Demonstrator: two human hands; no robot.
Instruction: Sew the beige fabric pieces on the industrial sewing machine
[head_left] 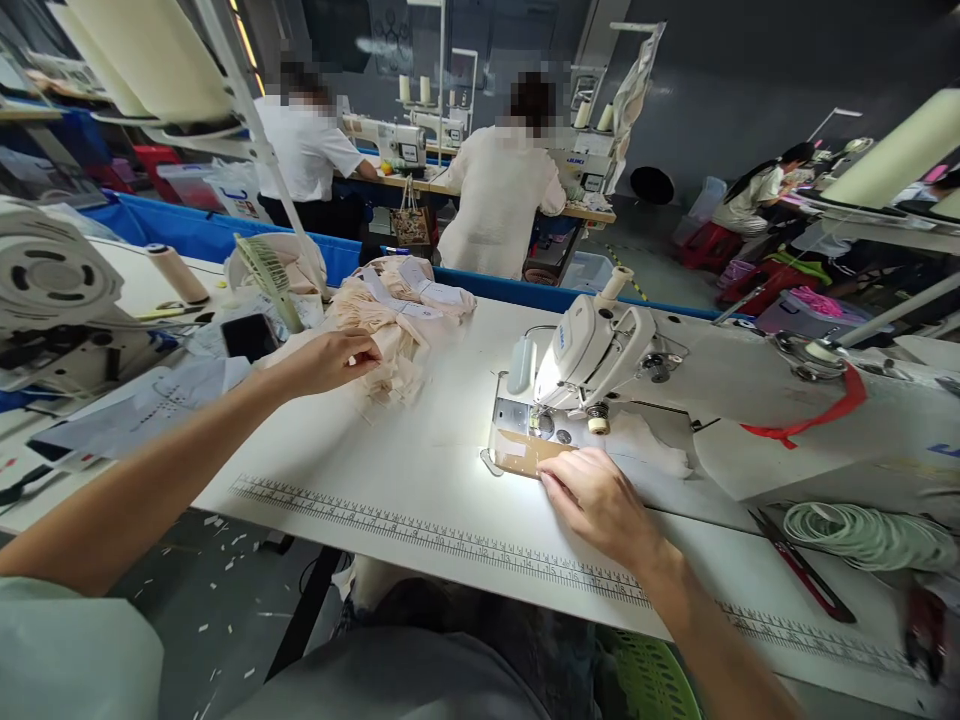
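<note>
My left hand (334, 362) hovers at the near side of a heap of cream fabric pieces (401, 340), fingers loosely bent and slightly apart, with nothing visible in them. White paper slips lie on top of the heap. My right hand (600, 495) rests flat on the sewing machine's bed, fingers stretched out, fingertips touching the brown plate (521, 452) in front of the needle area. Above it stands the white sewing machine (592, 345), its lamp lighting the plate. A pale piece of cloth (641, 445) lies to the right of the presser foot, behind my right hand.
A printed ruler (442, 540) runs along the table's front edge. Red-handled tweezers (802, 565) and a coil of pale green cord (870, 535) lie at right. At left are a phone (250, 338), a thread spool (176, 273) and another machine (56, 290). Co-workers sit beyond.
</note>
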